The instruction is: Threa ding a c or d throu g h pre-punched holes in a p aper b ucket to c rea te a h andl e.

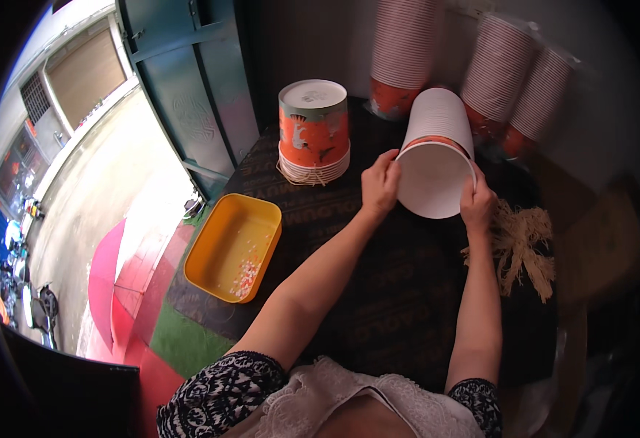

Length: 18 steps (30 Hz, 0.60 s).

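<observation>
Both my hands hold a nested stack of white paper buckets, tilted so its open mouth faces me. My left hand grips the rim at its left side. On the opposite side, the fingers of my right hand close round the rim. White inner walls show in the nearest bucket, with an orange printed band just behind its rim. Left of my left hand, a short stack of orange printed paper buckets stands upside down, with twine around its rims. A bundle of beige twine lies beside my right wrist.
Tall wrapped stacks of paper buckets stand along the back wall, with more bucket stacks at right. A yellow plastic tray holds small scraps on the dark table. A green metal door and a pink umbrella are at left.
</observation>
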Each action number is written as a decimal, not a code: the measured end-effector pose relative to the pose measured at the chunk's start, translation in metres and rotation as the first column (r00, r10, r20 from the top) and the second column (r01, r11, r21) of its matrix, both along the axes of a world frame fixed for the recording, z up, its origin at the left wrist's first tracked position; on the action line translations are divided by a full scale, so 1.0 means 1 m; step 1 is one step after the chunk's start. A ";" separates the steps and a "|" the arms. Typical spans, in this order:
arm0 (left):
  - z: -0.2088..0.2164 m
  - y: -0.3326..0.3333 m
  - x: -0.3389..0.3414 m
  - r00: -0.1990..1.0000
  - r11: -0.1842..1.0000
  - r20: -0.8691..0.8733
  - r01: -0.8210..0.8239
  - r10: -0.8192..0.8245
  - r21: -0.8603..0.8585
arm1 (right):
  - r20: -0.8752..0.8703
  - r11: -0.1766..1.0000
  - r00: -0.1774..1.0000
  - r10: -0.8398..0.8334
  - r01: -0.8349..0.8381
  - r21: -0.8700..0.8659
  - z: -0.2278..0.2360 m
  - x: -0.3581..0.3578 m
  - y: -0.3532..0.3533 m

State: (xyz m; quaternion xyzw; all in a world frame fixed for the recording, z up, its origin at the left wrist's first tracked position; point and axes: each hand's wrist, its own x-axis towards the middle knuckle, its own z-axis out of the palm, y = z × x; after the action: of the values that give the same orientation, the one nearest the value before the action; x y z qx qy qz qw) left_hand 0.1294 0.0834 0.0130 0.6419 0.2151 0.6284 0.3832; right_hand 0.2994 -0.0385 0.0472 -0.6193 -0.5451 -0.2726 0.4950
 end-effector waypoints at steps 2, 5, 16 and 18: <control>-0.006 0.017 -0.012 0.998 0.996 0.063 0.009 -0.015 0.093 | -0.032 0.997 0.997 0.077 -0.078 -0.018 0.004 -0.002 0.001; 0.000 0.009 -0.025 0.958 0.914 0.098 0.288 -0.271 -0.285 | 0.116 0.996 0.990 0.085 -0.080 -0.050 0.023 -0.001 -0.008; 0.086 -0.013 -0.066 0.846 0.818 0.218 0.529 -0.486 -0.226 | -0.207 0.918 0.978 0.009 -0.090 -0.386 0.101 -0.039 -0.046; 0.094 -0.022 -0.074 0.801 0.768 0.268 0.594 -0.535 -0.240 | -0.257 0.884 0.966 0.026 -0.142 -0.445 0.103 -0.044 -0.049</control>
State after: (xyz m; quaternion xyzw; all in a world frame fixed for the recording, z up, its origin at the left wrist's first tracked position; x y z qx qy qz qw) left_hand 0.0556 0.0616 0.1073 0.5468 0.0716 0.4977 0.6695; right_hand 0.2555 -0.0876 0.1506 -0.7232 -0.5554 -0.0358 0.4089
